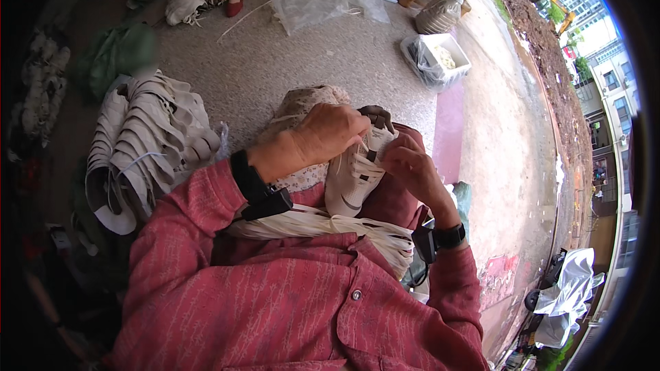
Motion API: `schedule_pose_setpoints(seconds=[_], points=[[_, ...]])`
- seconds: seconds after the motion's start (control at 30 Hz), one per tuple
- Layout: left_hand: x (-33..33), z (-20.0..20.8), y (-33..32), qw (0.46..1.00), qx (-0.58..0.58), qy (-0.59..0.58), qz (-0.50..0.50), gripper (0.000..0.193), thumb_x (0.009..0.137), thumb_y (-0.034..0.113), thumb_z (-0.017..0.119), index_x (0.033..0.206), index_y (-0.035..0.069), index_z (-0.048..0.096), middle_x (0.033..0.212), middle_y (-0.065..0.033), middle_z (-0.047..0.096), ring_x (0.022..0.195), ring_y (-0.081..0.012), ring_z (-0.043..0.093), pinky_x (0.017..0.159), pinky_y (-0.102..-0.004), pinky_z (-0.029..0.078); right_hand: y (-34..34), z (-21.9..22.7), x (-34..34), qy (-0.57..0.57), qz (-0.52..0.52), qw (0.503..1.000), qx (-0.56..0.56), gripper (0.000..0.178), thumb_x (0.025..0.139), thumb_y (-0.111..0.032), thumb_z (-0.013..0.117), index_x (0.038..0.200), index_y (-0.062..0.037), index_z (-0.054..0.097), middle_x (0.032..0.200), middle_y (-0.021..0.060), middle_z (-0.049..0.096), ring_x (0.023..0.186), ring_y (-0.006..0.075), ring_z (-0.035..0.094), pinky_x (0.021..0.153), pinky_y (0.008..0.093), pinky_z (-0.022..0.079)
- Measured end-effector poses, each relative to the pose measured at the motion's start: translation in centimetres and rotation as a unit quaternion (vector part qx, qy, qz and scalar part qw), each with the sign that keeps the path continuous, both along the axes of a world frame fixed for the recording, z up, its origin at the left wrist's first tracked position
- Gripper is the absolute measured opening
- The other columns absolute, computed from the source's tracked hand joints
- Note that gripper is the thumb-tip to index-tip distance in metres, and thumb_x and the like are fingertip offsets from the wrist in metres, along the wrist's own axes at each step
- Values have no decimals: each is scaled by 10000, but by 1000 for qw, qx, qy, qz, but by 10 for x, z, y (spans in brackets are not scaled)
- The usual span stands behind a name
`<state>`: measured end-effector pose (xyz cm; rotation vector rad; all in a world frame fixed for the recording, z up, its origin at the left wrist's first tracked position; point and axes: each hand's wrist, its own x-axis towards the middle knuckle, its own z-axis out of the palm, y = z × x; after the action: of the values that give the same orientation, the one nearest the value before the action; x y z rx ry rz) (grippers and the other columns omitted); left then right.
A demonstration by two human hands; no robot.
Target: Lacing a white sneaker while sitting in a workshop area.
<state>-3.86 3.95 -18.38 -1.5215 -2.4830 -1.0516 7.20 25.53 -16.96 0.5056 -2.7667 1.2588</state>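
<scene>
One pale sneaker (348,180) is resting near the centre of the frame, toe pointing downward, while your left hand (331,136) is pinching a light lace (367,143) and your right hand (412,165) is bunching its fingers narrowly at the other side, its exact hold unclear. Cream strands (320,227) are lying below the toe, and off-white curved pieces (152,139) are sitting stacked at the frame's left.

cream shoe (346,187) | toe toward person (295,295) | on lap (394,200) | pale lace (362,165) across front
</scene>
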Motion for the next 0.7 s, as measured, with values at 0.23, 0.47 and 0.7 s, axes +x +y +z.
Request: schedule_pose_setpoints(seconds=[0.23,0.47,0.7], points=[[-5,2,-10,980,34,197,13,78,768,62,593,835,45,628,855,-91,622,839,-273,634,713,-367,507,-5,3,-8,-30,-83,996,31,82,832,-32,644,910,-17,628,884,102,582,832,253,599,721,342,474],[-1,13,-21,940,124,309,73,229,739,73,617,958,80,683,844,-48,609,807,-207,622,657,-340,487,-14,27,-31,-63,-20,994,84,143,799,-53,652,941,-41,644,830,93,601,777,255,610,714,348,485],[2,19,-27,936,258,221,88,281,741,31,676,1015,87,702,722,-56,656,613,-224,636,548,-336,470,-10,29,-68,-76,184,973,118,128,775,-74,684,894,-33,657,849,94,617,778,263,608,716,354,490]])
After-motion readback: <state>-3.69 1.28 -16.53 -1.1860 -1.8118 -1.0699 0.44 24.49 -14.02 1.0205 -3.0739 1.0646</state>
